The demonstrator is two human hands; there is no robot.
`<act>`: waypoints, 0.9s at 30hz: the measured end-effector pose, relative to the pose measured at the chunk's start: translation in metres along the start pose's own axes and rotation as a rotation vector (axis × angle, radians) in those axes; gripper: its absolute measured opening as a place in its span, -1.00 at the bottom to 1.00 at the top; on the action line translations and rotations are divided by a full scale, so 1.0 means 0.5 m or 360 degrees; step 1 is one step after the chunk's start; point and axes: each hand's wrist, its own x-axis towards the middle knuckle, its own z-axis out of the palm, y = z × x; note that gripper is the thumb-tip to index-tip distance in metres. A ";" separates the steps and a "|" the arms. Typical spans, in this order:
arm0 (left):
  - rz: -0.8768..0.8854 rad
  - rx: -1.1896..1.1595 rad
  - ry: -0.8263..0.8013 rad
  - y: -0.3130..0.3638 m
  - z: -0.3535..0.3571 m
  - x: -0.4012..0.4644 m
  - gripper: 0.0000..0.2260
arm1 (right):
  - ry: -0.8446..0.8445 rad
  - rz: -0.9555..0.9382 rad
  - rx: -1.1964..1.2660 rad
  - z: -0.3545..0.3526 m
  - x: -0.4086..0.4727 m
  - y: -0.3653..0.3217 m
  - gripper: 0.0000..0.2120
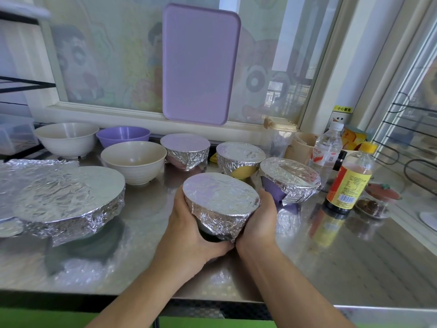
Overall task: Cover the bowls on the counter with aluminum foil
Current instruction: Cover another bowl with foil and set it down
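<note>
A small dark bowl capped with crinkled aluminium foil (221,204) is held between both hands just above the stainless steel bench (307,268), near its front edge. The left hand (189,233) is wrapped round the bowl's left side and underside, and the right hand (257,221) is cupped against its right side; the fingers of both are curled around the foil skirt, grasping it against the bowl wall. The step in hand is judged to be the crimping of the foil under the rim — the top is already stretched flat, while the lower skirt hangs loose at the front.

Four further bowls are already covered: a foil-topped pink bowl (185,151), a foil-topped yellow bowl (240,159), a foil-topped purple bowl (289,181) just beside the right hand, and a wide foil-wrapped dish (71,197) at the left. Three bowls are seen uncovered at the back left: a cream ribbed bowl (133,160), a second cream bowl (66,138) and a purple plastic bowl (123,136). A loose sheet of foil (35,166) lies behind the wide dish.

The task is thus judged a little over half done. For the next move, the loose skirt would need to be pressed tight, the bowl set down among the finished ones, and fresh foil fetched for the nearest cream bowl — the foil roll itself is not in view.
</note>
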 end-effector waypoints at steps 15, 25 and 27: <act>-0.0340 0.0048 -0.0520 0.012 -0.054 0.011 0.04 | 0.0092 -0.0057 -0.0030 -0.029 0.014 -0.029 -0.72; -0.0471 -0.0483 0.0146 0.061 -0.016 0.068 -0.56 | 0.0111 -0.0120 -0.0118 -0.032 -0.008 -0.042 -0.57; -0.0451 -0.0417 0.0149 0.065 0.011 0.062 -0.54 | 0.0118 -0.0133 -0.0119 -0.028 -0.008 -0.029 -0.54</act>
